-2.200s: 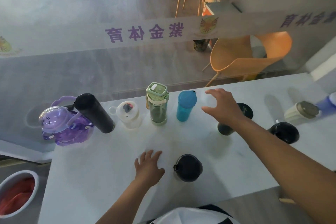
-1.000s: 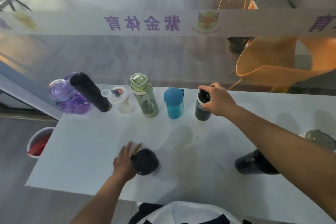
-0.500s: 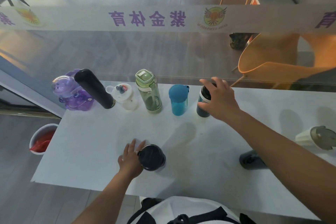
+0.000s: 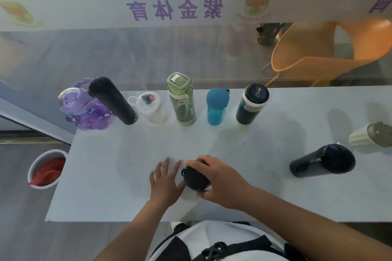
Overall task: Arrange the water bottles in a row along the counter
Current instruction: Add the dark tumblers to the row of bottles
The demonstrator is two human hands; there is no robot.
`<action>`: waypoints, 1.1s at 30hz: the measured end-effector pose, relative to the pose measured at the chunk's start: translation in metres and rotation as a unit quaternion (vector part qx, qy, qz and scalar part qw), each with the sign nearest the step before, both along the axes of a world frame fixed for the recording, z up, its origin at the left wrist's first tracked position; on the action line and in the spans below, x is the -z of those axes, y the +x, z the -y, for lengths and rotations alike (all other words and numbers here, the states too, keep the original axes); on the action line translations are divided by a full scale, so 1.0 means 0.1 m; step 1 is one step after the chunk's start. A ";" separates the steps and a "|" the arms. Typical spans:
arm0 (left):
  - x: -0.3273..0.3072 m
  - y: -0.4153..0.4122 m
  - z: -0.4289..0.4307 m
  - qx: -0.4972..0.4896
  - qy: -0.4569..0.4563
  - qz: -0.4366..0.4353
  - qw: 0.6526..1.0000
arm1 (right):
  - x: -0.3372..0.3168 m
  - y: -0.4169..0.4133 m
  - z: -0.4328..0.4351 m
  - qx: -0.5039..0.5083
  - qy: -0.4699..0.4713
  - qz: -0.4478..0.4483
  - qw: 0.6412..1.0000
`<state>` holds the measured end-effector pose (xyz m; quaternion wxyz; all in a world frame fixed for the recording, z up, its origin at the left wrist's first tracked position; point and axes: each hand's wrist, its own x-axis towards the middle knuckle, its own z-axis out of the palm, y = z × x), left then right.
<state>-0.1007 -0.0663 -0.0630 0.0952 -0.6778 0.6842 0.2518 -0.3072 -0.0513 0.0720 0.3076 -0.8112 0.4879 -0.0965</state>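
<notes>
Fingers [image 4: 202,160] of the right hand [image 4: 222,180] curled over the squat black round-lidded bottle [image 4: 194,178], upright near the front edge of the white counter [image 4: 127,165]. Left hand [image 4: 165,184] flat just beside it (fingers spread). Well behind, the far-edge row, ending in a dark teal black-capped bottle [image 4: 252,101].

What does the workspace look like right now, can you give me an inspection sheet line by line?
Surface: white counter.
Job's things: six bottles in the back row, purple bottle to teal bottle; front black bottle, dark bottle and cream cup outside it.
Clutter: nothing seen.
Grippers: right hand grips front black bottle; left hand flat beside it.
Cables: nothing seen.
Surroundings: glass panel behind, orange chair, bin with red contents at left.
</notes>
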 end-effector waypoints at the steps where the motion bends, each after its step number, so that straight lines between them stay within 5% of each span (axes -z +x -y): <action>1: 0.00 0.01 0.00 0.003 0.000 0.000 1.000 | 0.01 0.00 -0.01 0.017 0.001 0.010 1.000; 7: -0.01 -0.15 0.09 0.053 -0.009 -0.030 0.998 | -0.35 -0.33 0.05 0.178 0.000 0.103 0.979; 15: -0.05 -0.87 0.21 0.129 -0.013 -0.057 0.990 | -1.11 -1.36 0.20 0.311 -0.037 0.046 0.948; 25: -0.14 -1.84 0.11 0.069 0.026 -0.024 0.997 | -0.85 -2.82 0.97 0.252 -0.006 -0.002 0.968; 33: -0.08 -2.26 -0.10 -0.003 0.048 -0.004 0.999 | -0.25 -3.08 1.45 0.180 -0.024 -0.008 0.983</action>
